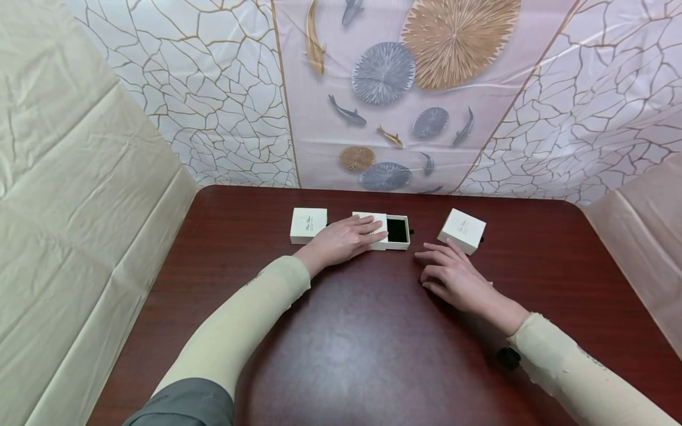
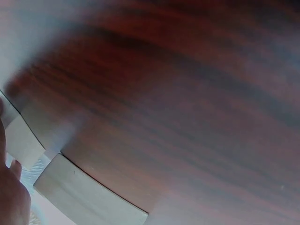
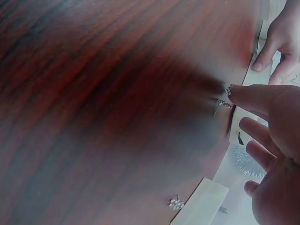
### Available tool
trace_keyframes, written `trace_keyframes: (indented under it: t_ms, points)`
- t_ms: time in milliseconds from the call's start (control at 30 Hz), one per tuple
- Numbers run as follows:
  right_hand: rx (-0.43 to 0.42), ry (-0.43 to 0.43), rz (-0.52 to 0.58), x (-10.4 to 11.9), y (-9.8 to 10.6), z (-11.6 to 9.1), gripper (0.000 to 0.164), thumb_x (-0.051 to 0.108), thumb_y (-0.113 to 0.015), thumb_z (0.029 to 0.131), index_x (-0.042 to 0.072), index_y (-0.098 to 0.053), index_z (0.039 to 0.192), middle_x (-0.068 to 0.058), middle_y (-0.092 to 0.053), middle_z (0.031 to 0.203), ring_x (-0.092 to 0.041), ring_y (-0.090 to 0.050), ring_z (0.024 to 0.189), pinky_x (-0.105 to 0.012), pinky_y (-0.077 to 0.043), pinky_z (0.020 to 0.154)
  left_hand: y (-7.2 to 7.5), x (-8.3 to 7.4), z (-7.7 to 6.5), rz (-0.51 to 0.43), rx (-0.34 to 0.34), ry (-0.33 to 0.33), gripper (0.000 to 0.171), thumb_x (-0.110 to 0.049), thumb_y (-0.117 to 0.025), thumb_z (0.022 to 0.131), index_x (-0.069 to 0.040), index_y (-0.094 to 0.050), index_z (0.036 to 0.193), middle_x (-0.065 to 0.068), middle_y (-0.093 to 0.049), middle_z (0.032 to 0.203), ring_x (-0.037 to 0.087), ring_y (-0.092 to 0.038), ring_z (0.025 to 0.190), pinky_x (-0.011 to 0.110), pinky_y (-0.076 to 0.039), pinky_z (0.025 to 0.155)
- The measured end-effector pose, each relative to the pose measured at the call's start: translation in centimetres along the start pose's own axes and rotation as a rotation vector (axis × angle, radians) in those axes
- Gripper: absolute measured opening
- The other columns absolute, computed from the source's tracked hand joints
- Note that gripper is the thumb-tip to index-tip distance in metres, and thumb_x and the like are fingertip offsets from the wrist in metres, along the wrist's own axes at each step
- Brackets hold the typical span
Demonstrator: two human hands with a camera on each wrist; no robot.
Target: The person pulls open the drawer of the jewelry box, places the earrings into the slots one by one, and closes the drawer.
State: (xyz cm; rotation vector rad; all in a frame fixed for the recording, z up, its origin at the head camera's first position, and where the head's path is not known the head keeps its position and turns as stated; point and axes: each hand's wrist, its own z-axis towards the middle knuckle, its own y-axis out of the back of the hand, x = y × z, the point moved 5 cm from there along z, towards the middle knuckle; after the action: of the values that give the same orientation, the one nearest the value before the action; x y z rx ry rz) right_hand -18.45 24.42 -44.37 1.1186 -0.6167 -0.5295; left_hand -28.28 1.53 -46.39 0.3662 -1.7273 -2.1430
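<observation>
From my end I count three white boxes through the head view. I get one drawer, one black pad and one table. I count two hands, one left hand and one right hand, and two pale sleeves. Through the right wrist view I make out three sparkly earrings. On one printed cloth I count seven fish, two gold and five grey, and five round shapes, two gold and three grey.
</observation>
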Motion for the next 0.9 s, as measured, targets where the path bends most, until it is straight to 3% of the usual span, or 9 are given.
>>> trace_keyframes:
  t_ms: [400, 667, 900]
  points:
    - [-0.014, -0.051, 0.059, -0.4, 1.2, 1.5, 0.017, -0.001, -0.085, 0.085, 0.013, -0.075, 0.086, -0.021, -0.069, 0.135, -0.048, -0.053, 0.138, -0.079, -0.029, 0.115, -0.1, 0.0, 0.0, -0.027, -0.001, 0.002, 0.047, -0.022, -0.061, 0.110, -0.018, -0.057, 0.157, 0.010, -0.053, 0.161, 0.029, -0.045, 0.153, 0.047, -0.036, 0.127]
    - [-0.019, -0.099, 0.096, -1.1, 2.8, 3.7, 0.014, -0.001, -0.081, 0.090, 0.013, -0.076, 0.088, -0.022, -0.068, 0.138, -0.049, -0.050, 0.142, -0.078, -0.022, 0.121, -0.2, 0.1, 0.0, -0.037, 0.001, 0.009, 0.047, -0.023, -0.061, 0.111, -0.019, -0.057, 0.157, 0.009, -0.053, 0.161, 0.029, -0.044, 0.154, 0.049, -0.036, 0.126]
    - [0.015, -0.147, 0.120, -2.1, 3.1, 5.9, 0.011, 0.001, -0.077, 0.095, 0.009, -0.075, 0.088, -0.026, -0.065, 0.141, -0.050, -0.047, 0.145, -0.078, -0.018, 0.122, -0.1, 0.0, 0.0, -0.047, 0.018, 0.020, 0.047, -0.022, -0.060, 0.111, -0.019, -0.056, 0.158, 0.009, -0.051, 0.163, 0.029, -0.044, 0.154, 0.048, -0.035, 0.127]
